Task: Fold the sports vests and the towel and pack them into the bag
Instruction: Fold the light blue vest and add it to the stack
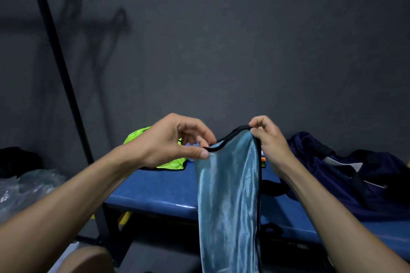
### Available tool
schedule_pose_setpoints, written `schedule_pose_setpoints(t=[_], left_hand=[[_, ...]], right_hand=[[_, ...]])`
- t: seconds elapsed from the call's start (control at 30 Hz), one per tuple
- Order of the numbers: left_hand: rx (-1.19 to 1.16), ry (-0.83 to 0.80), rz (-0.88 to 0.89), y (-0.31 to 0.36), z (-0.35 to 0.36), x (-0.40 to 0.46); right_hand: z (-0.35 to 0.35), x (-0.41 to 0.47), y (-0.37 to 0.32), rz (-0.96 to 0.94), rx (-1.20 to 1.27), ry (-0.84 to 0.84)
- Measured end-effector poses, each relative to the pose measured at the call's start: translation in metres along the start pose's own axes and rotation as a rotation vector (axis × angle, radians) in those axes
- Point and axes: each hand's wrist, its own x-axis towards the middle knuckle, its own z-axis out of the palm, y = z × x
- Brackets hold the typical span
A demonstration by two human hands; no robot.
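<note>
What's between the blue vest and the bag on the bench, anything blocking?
Nothing visible blocks it. The blue vest hangs in front of the bench, pinched at its black trim by the left hand and right hand. The bag lies on the bench to the right, with only bare bench in between; whether it is open cannot be told.

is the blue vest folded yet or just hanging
Hanging, not folded: the blue vest drapes in one long length below the bench, pinched at its black trim by the left hand and the right hand.
</note>
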Motion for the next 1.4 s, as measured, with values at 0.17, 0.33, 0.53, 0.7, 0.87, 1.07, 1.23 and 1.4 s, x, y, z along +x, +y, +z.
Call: schedule_pose_setpoints(t=[0.17,0.33,0.53,0.7,0.87,1.07,1.23,1.4], left_hand=[[0.329,-0.021,-0.009,-0.012,0.001,0.005],[0.81,-0.085,0.08,-0.016,0.006,0.0],[0.56,-0.055,0.17,-0.015,0.004,-0.003],[0.371,0.003,0.036,-0.015,0.005,0.002],[0.555,-0.064,0.011,-0.03,0.005,0.003],[0.62,-0.132,0.076,-0.048,0.004,-0.004],[0.719,-0.185,0.181,-0.051,0.007,-0.001],[0.987,-0.155,0.375,-0.04,0.005,0.004]], right_hand=[[0.008,-0.001,-0.005,-0.045,-0.019,-0.048],[0.001,0.003,-0.01,-0.036,0.01,-0.001],[0.004,0.005,0.002,-0.023,-0.06,-0.005],[0.01,0.004,0.01,0.013,-0.076,-0.001],[0.013,0.006,0.006,0.001,-0.066,0.001],[0.005,0.01,0.002,-0.029,-0.081,0.011],[0.012,0.01,0.004,-0.04,-0.08,-0.002],[0.012,0.011,0.006,-0.042,-0.117,-0.009]])
